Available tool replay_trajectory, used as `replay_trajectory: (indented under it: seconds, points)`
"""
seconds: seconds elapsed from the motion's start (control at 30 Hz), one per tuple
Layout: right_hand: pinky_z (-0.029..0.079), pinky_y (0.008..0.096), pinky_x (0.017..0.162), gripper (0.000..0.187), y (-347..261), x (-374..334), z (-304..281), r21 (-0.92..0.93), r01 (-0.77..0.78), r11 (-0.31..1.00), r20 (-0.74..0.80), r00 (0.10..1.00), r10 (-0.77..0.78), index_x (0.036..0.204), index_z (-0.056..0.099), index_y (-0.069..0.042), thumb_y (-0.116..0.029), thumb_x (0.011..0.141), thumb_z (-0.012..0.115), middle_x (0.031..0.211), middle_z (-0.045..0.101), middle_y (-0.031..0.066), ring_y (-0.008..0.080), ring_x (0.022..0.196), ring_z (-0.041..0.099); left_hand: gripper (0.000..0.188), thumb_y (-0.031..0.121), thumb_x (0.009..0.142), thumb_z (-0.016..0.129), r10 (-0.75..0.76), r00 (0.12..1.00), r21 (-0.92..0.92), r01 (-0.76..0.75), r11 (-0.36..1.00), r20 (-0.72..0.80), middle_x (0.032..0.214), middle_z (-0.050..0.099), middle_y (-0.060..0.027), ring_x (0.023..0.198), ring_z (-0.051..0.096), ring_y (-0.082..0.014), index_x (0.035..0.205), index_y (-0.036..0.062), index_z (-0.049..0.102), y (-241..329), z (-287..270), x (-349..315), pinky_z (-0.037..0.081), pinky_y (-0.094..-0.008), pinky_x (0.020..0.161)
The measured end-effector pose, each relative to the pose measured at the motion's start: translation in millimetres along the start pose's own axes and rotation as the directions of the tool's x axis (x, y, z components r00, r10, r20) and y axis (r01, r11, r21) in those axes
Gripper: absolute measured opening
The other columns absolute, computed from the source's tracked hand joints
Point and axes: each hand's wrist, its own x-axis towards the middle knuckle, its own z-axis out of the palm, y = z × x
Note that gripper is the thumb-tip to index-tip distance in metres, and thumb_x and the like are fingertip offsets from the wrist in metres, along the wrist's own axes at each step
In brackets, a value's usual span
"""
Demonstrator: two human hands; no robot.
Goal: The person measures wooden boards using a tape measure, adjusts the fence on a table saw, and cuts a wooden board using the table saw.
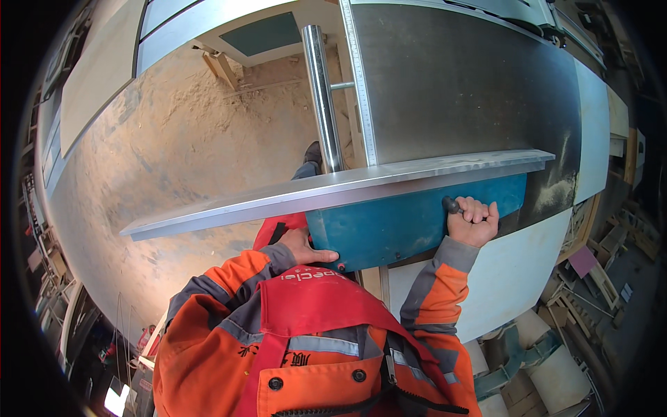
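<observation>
In front of me a blue-green metal housing (pixel 410 222) carries a long aluminium fence (pixel 333 189), which reaches out past it to the left. My right hand (pixel 474 221) is closed around a lever with a black knob (pixel 451 205) on the housing's right part. At the housing's left end rests my left hand (pixel 303 247), its thumb lying along the lower corner and its other fingers partly hidden behind the edge. Beyond the fence a polished round steel bar (pixel 321 97) runs away from me, joined by a short rod to the edge of a dark metal table (pixel 465 83).
A ruler strip (pixel 358 83) lines the table's left edge. Sawdust covers the floor (pixel 174 139) on the left. White panels (pixel 500 271) lie to the right, with wood offcuts (pixel 535 368) below. A sheet-topped bench (pixel 97 76) stands at the far left.
</observation>
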Motion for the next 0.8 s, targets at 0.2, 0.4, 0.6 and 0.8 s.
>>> replay_trajectory:
  seconds: [0.2,0.4,0.6,0.8]
  points:
    - [0.038,0.0353,0.062,0.034,0,-5,14,0.014,0.02,1.0,-0.104,0.994,-0.018,0.062,0.04,-0.014,-0.023,0.094,0.05,0.053,0.036,0.0009,0.0166,0.048,0.034,0.087,0.049,0.073,0.08,-0.011,1.0,0.055,0.011,0.998,0.01,0.122,0.062,-0.0242,0.115,0.06,-0.034,0.134,-0.0035,0.047,4,-4,-4,0.044,-0.0368,0.103]
    - [0.041,0.0306,0.058,0.024,-34,10,5,-0.79,0.503,0.349,0.148,0.711,-0.688,0.072,0.052,-0.005,-0.016,0.091,0.06,0.061,0.049,0.002,0.0124,0.054,0.044,0.051,0.032,0.075,0.069,0.102,0.99,0.368,-0.06,0.928,-0.096,0.094,0.067,-0.0248,0.089,0.066,-0.0392,0.113,-0.0002,0.059,-24,-3,1,0.052,-0.043,0.086]
    - [0.038,0.0252,0.051,0.02,-27,14,4,-0.814,0.432,-0.389,0.58,0.558,-0.593,0.077,0.059,0.001,-0.012,0.089,0.067,0.065,0.054,0.0018,0.0085,0.058,0.045,0.047,0.037,0.077,0.065,-0.008,0.982,0.645,0.131,0.753,-0.19,0.085,0.069,-0.022,0.081,0.066,-0.0409,0.119,0.0171,0.064,-61,-4,37,0.054,-0.0486,0.078]
    - [0.039,0.0261,0.052,0.02,-26,14,2,-0.821,0.442,-0.361,0.568,0.574,-0.589,0.077,0.06,0.001,-0.014,0.09,0.065,0.065,0.054,0.0018,0.0094,0.056,0.044,0.041,0.039,0.077,0.065,0.131,0.964,0.689,0.067,0.722,-0.231,0.08,0.069,-0.0198,0.077,0.067,-0.0386,0.113,0.0189,0.068,-64,-1,37,0.055,-0.0476,0.074]
